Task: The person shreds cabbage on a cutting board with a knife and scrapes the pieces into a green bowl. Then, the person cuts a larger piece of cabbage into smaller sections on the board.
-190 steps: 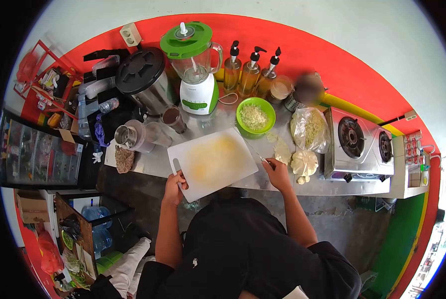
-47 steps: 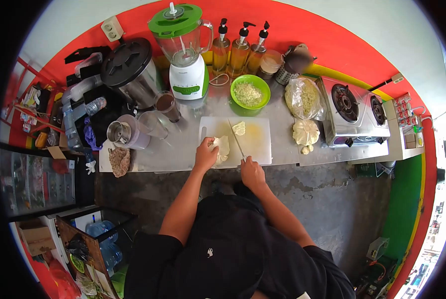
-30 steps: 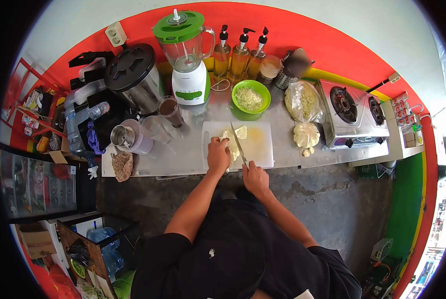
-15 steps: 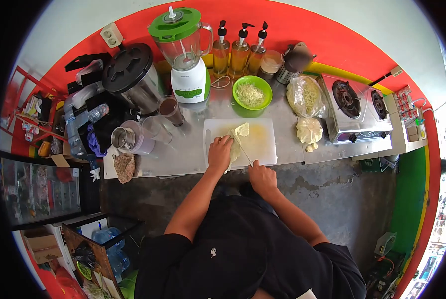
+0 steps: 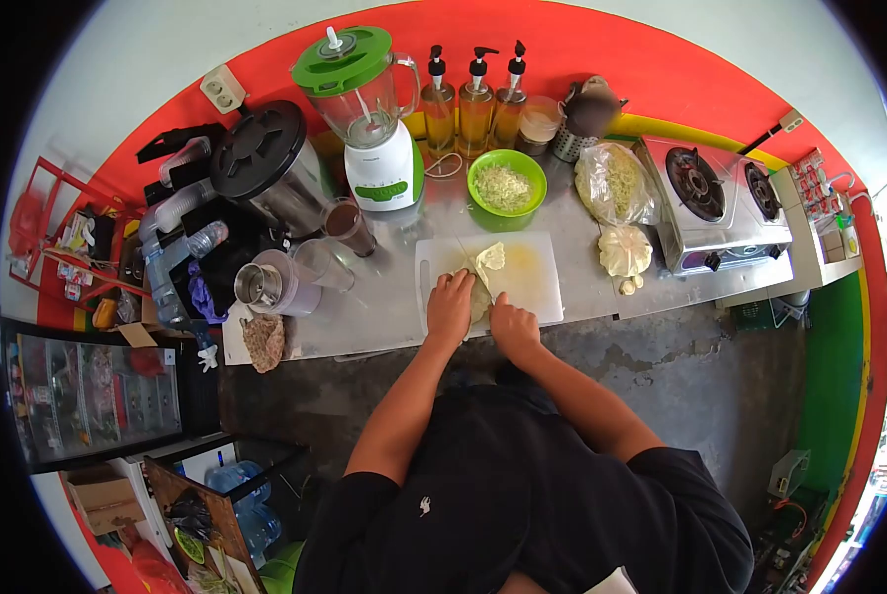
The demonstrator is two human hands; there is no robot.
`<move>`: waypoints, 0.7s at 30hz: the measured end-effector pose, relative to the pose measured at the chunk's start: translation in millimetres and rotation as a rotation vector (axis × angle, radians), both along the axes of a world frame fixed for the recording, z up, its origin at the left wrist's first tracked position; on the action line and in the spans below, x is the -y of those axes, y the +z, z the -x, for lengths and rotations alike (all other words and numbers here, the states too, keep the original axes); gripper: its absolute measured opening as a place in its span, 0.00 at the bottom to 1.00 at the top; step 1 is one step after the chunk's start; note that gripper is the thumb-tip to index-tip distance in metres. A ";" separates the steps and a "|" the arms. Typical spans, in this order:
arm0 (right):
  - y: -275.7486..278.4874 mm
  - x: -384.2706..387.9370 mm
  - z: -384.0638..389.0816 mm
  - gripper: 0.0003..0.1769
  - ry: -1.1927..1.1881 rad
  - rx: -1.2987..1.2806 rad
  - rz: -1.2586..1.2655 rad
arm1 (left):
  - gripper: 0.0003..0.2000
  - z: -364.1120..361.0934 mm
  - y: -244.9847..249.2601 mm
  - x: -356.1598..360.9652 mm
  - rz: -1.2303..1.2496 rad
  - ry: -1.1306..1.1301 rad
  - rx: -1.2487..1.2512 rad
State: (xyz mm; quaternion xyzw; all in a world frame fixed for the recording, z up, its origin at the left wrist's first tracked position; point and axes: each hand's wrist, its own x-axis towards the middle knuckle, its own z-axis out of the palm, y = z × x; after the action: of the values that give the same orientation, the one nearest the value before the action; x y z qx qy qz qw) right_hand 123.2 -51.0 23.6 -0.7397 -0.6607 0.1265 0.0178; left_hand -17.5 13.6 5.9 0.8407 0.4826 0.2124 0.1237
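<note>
On the white cutting board (image 5: 534, 282) lies a pale piece of cabbage (image 5: 480, 300), partly covered by my left hand (image 5: 451, 304). That hand's fingers are curled over the cabbage and hold it against the board. My right hand (image 5: 514, 325) grips a knife (image 5: 485, 278) by its handle. The thin blade points up and away, close beside my left fingertips and against the cabbage. A loose pale leaf piece (image 5: 491, 257) rests just beyond the fingers. Behind the board, a green bowl (image 5: 535, 179) holds shredded cabbage (image 5: 503, 188).
A half-cut cabbage (image 5: 625, 251) and a plastic bag of pale shreds (image 5: 614, 186) are right of the board, before a two-burner stove (image 5: 721, 213). A blender (image 5: 380, 168), pump bottles (image 5: 476, 107) and cups (image 5: 348, 227) stand behind and left. The metal counter's front edge (image 5: 384, 348) is near me.
My right hand and the knife have moved closer to my left hand, with the blade now along the cabbage. The whole view has shifted slightly.
</note>
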 end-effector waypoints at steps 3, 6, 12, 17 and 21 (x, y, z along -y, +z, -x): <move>-1.1 -20.3 1.8 0.17 0.001 -0.034 0.019 | 0.18 -0.6 -3.3 0.3 -0.076 0.010 -0.007; 4.6 -34.4 -4.7 0.16 0.039 -0.022 0.063 | 0.18 0.5 -2.3 1.3 -0.078 0.013 0.022; 20.3 -32.0 -11.7 0.12 0.101 0.037 0.055 | 0.19 3.8 -4.3 0.1 -0.002 -0.019 0.043; 10.3 9.8 -5.4 0.14 0.062 0.100 0.047 | 0.19 3.5 -8.0 1.0 0.005 0.009 0.111; 6.9 42.4 -4.4 0.18 0.041 0.098 0.022 | 0.19 2.9 -5.3 2.2 0.032 0.023 0.087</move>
State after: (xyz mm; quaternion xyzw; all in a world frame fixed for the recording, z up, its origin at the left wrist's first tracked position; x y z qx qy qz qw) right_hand 127.6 -93.4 30.5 -0.7315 -0.6743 0.0978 -0.0255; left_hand -20.4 11.5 0.5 0.8229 0.4899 0.2423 0.1555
